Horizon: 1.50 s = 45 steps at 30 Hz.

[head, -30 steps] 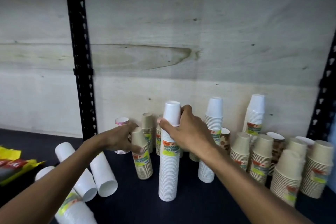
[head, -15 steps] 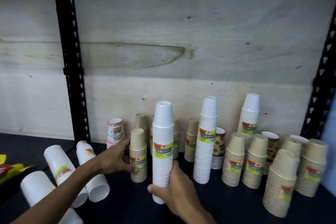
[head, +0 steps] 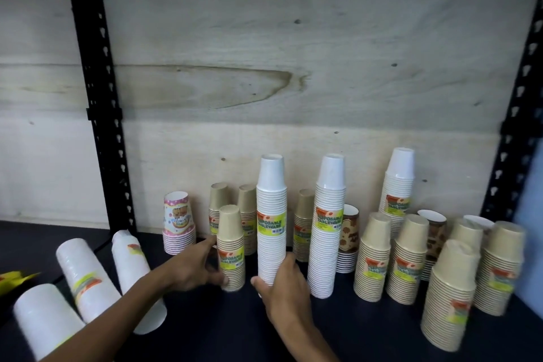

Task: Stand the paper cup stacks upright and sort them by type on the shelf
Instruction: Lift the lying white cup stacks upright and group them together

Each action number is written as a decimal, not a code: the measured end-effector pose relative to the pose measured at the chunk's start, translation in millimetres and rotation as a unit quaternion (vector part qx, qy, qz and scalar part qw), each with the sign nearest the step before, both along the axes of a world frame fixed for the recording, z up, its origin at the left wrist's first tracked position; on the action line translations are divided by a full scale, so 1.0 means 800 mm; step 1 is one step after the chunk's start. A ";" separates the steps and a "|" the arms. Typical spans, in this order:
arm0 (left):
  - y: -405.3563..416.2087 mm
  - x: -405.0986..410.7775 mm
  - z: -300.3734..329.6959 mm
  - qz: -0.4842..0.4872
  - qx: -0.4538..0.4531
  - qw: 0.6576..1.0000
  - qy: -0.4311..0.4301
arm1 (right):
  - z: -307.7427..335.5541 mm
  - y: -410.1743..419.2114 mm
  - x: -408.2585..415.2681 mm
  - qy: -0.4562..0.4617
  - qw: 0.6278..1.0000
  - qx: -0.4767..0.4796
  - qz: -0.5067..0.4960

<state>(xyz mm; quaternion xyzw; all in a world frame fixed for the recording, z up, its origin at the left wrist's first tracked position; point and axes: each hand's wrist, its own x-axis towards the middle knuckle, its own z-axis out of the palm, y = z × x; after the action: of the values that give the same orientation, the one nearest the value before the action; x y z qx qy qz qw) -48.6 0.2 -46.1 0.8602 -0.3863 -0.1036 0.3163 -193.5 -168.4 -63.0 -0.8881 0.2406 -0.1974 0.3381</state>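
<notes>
Now the right hand has dropped to the white stack's base.

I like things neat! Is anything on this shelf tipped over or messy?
Yes. Three white cup stacks lie on their sides at the shelf's left end, while all the other stacks stand upright. Also, the tall white stack the right hand grips stands among kraft-brown stacks, so types are mixed.

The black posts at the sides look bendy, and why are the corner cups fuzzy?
Head view: the wide lens bows the right post; the lying white stacks and kraft stack smear near the edges; the tall white stack stays sharp.
</notes>
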 end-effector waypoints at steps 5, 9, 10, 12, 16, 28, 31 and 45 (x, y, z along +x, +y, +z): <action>-0.013 0.003 -0.002 -0.003 0.006 1.000 0.003 | 0.000 -0.006 0.012 -0.019 0.999 0.007 -0.034; -0.020 0.003 -0.002 0.006 0.003 1.000 0.007 | -0.001 -0.010 0.014 -0.022 0.999 0.007 -0.042; -0.021 0.003 -0.002 0.012 0.002 1.000 0.009 | -0.002 -0.010 0.014 -0.023 0.999 0.006 -0.042; -0.022 0.001 -0.003 0.021 0.001 1.000 0.013 | -0.005 -0.009 0.010 -0.026 0.999 0.001 -0.043; -0.029 -0.003 -0.005 0.041 0.025 0.999 -0.011 | -0.011 -0.008 0.006 -0.029 0.999 -0.018 -0.041; -0.040 -0.007 -0.003 0.062 0.029 0.998 -0.007 | -0.009 -0.010 0.009 -0.007 0.998 -0.021 -0.054; -0.038 -0.011 -0.002 0.062 0.027 0.998 0.001 | -0.008 -0.008 0.006 -0.001 0.998 -0.009 -0.056; 0.018 -0.044 0.030 0.153 0.048 0.987 -0.007 | -0.002 0.027 -0.053 -0.020 0.999 -0.029 -0.025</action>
<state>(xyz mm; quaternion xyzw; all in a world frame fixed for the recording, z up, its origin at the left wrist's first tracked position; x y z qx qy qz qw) -83.8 14.2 -21.8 0.9239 -0.2472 -0.0668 0.2842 -236.0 -147.2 -64.4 -0.8874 0.2503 -0.2302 0.3114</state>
